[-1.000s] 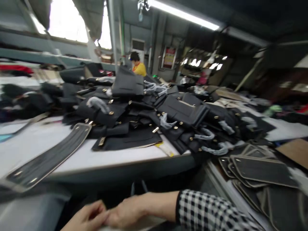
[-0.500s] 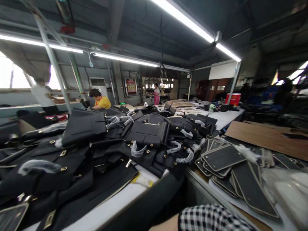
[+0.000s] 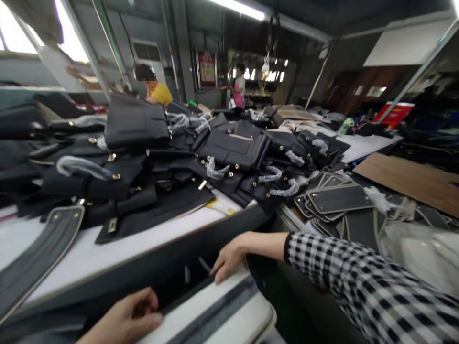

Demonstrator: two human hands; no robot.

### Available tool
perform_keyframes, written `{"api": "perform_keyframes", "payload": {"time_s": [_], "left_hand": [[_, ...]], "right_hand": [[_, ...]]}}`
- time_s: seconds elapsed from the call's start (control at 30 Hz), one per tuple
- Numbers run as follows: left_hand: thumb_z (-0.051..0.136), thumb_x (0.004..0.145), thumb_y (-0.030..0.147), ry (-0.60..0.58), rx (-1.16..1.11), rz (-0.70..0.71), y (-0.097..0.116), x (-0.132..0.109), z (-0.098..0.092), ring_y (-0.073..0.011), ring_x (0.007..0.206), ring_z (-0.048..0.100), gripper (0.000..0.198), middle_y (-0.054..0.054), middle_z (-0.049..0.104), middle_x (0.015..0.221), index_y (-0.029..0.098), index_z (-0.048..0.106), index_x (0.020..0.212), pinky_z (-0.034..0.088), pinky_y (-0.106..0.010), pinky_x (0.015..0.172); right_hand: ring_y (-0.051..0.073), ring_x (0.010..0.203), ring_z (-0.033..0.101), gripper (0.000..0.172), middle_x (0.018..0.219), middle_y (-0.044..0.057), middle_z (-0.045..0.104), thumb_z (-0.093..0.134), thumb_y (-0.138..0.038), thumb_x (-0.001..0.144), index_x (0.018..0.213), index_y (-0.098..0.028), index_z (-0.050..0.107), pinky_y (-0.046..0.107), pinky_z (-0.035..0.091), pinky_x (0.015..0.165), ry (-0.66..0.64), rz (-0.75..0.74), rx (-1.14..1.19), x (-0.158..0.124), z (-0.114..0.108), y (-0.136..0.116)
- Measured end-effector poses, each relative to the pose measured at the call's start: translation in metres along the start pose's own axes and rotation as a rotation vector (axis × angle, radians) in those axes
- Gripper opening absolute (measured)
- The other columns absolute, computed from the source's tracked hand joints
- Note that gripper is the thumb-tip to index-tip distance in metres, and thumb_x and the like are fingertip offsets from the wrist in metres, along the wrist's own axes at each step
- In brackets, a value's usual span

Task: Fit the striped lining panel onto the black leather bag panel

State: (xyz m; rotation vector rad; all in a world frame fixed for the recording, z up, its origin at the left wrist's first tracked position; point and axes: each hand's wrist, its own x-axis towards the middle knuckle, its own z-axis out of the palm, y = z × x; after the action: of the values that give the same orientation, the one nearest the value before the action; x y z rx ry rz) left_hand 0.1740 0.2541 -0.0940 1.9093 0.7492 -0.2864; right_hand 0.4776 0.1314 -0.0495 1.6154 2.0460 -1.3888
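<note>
A cream panel (image 3: pixel 229 317) with a dark lengthwise band and a rounded corner is at the bottom middle, in front of the table edge. My right hand (image 3: pixel 229 258) grips its far edge, fingers bent over the rim. At the near left end, my left hand (image 3: pixel 127 313) is closed, with its thumb against the panel and its index finger curled. The panel's lower part is cut off by the frame. Left of my hands, a long black flap (image 3: pixel 48 253) with pale edging lies on the white table (image 3: pixel 143 253).
Black bags (image 3: pixel 229 148) with plastic-wrapped handles are heaped across the table. To the right are stacked black flaps (image 3: pixel 339 198), crumpled clear plastic (image 3: pixel 423 258) and a brown board (image 3: pixel 412 181). A person in yellow (image 3: pixel 159 93) and others are farther back.
My view has dipped lower. Both hands and the cream panel have come into view, and my right forearm now reaches in from the right. The black flap at left shows more fully.
</note>
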Motion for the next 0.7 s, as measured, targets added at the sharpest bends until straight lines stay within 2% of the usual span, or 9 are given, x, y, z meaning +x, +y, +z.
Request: {"api": "perform_keyframes", "payload": {"time_s": [0.1, 0.17, 0.23, 0.33, 0.4, 0.47, 0.57, 0.63, 0.7], "left_hand": [[0.064, 0.080, 0.058, 0.169, 0.140, 0.066, 0.016, 0.001, 0.016, -0.0177, 0.073, 0.050, 0.040, 0.001, 0.055, 0.079, 0.021, 0.057, 0.092, 0.038, -0.028, 0.065], [0.062, 0.085, 0.053, 0.298, 0.224, 0.194, 0.036, -0.003, 0.030, -0.0170, 0.078, 0.053, 0.032, 0.001, 0.057, 0.087, 0.022, 0.059, 0.093, 0.040, -0.028, 0.069], [0.056, 0.092, 0.050, 0.375, 0.240, 0.358, 0.058, -0.018, 0.051, -0.0162, 0.086, 0.055, 0.026, 0.001, 0.057, 0.097, 0.024, 0.061, 0.095, 0.042, -0.026, 0.073], [0.052, 0.098, 0.038, 0.421, 0.299, 0.587, 0.081, -0.053, 0.094, -0.0139, 0.095, 0.056, 0.014, 0.002, 0.058, 0.105, 0.028, 0.061, 0.103, 0.042, -0.024, 0.082], [0.050, 0.100, 0.032, 0.432, 0.393, 0.649, 0.085, -0.073, 0.121, -0.0141, 0.094, 0.056, 0.014, 0.002, 0.058, 0.107, 0.028, 0.059, 0.109, 0.043, -0.025, 0.082], [0.048, 0.101, 0.029, 0.450, 0.485, 0.650, 0.082, -0.084, 0.144, -0.0156, 0.092, 0.055, 0.018, 0.000, 0.058, 0.108, 0.026, 0.058, 0.116, 0.044, -0.027, 0.081], [0.045, 0.101, 0.026, 0.507, 0.584, 0.634, 0.075, -0.085, 0.165, -0.0183, 0.093, 0.054, 0.024, -0.003, 0.058, 0.109, 0.021, 0.056, 0.122, 0.043, -0.032, 0.082], [0.044, 0.101, 0.024, 0.545, 0.623, 0.622, 0.074, -0.080, 0.173, -0.0198, 0.094, 0.053, 0.023, -0.004, 0.058, 0.107, 0.019, 0.057, 0.119, 0.041, -0.034, 0.082], [0.043, 0.101, 0.024, 0.563, 0.640, 0.607, 0.077, -0.077, 0.176, -0.0203, 0.093, 0.052, 0.021, -0.004, 0.057, 0.105, 0.018, 0.058, 0.115, 0.038, -0.035, 0.081]], "right_hand": [[0.028, 0.122, 0.056, 0.053, 0.132, 0.005, 0.061, 0.058, -0.060, 0.084, 0.127, -0.028, 0.063, 0.040, 0.045, 0.102, 0.018, -0.052, 0.050, 0.019, 0.009, -0.005], [0.030, 0.121, 0.057, 0.056, 0.131, 0.005, 0.061, 0.053, -0.065, 0.085, 0.128, -0.029, 0.062, 0.043, 0.045, 0.101, 0.118, -0.061, 0.048, 0.022, 0.020, -0.012], [0.029, 0.117, 0.059, 0.052, 0.126, 0.008, 0.064, 0.050, -0.060, 0.090, 0.127, -0.025, 0.062, 0.043, 0.047, 0.098, 0.396, -0.084, 0.012, 0.010, 0.038, -0.020], [0.022, 0.108, 0.061, 0.039, 0.117, 0.009, 0.067, 0.051, -0.045, 0.095, 0.120, -0.018, 0.064, 0.037, 0.048, 0.096, 0.964, -0.165, -0.006, -0.029, 0.083, -0.028], [0.020, 0.106, 0.060, 0.032, 0.113, 0.009, 0.067, 0.054, -0.038, 0.095, 0.116, -0.016, 0.064, 0.036, 0.047, 0.098, 1.155, -0.214, -0.007, -0.058, 0.124, -0.032], [0.022, 0.113, 0.055, 0.030, 0.117, 0.011, 0.064, 0.059, -0.031, 0.093, 0.117, -0.014, 0.062, 0.039, 0.045, 0.102, 1.193, -0.218, -0.056, -0.078, 0.167, -0.035], [0.026, 0.123, 0.047, 0.036, 0.126, 0.014, 0.058, 0.061, -0.017, 0.089, 0.124, -0.012, 0.058, 0.044, 0.044, 0.103, 1.240, -0.169, -0.169, -0.085, 0.220, -0.039], [0.026, 0.120, 0.048, 0.040, 0.122, 0.014, 0.059, 0.059, -0.007, 0.087, 0.126, -0.012, 0.057, 0.044, 0.046, 0.100, 1.334, -0.162, -0.193, -0.080, 0.240, -0.039], [0.024, 0.112, 0.051, 0.040, 0.113, 0.013, 0.061, 0.055, -0.002, 0.087, 0.125, -0.011, 0.057, 0.041, 0.047, 0.095, 1.402, -0.174, -0.181, -0.075, 0.246, -0.039]]}}
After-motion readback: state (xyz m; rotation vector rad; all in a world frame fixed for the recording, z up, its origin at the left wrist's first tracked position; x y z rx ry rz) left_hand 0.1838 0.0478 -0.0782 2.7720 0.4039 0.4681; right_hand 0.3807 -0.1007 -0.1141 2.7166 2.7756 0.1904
